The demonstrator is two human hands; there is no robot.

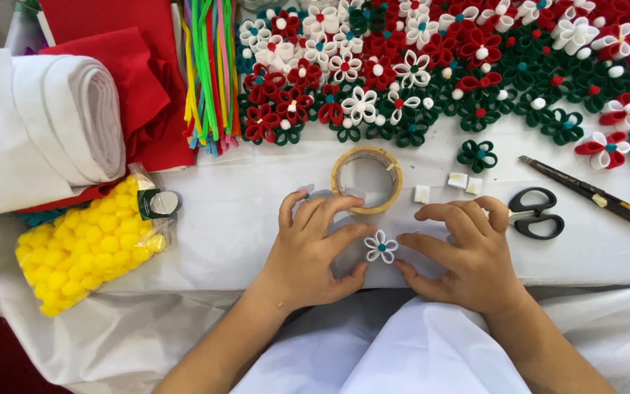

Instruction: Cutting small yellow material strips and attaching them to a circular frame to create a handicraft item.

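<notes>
A small white pipe-cleaner flower with a teal centre (381, 246) lies on the white tablecloth near the front edge. My left hand (311, 252) rests palm down just left of it, thumb and forefinger framing the flower. My right hand (468, 252) rests to the right, its forefinger and thumb pointing at the flower. Both hands touch the cloth around the flower; neither lifts it. A roll of clear tape (367, 179) lies just beyond my fingers.
Many red, white and green flowers (446, 66) cover the far table. Black scissors (536, 213) and a utility knife (585, 190) lie right. Small white foam squares (464, 180), a bag of yellow pompoms (85, 248), white felt roll (74, 120), red felt (122, 73) and pipe cleaners (209, 73) sit left.
</notes>
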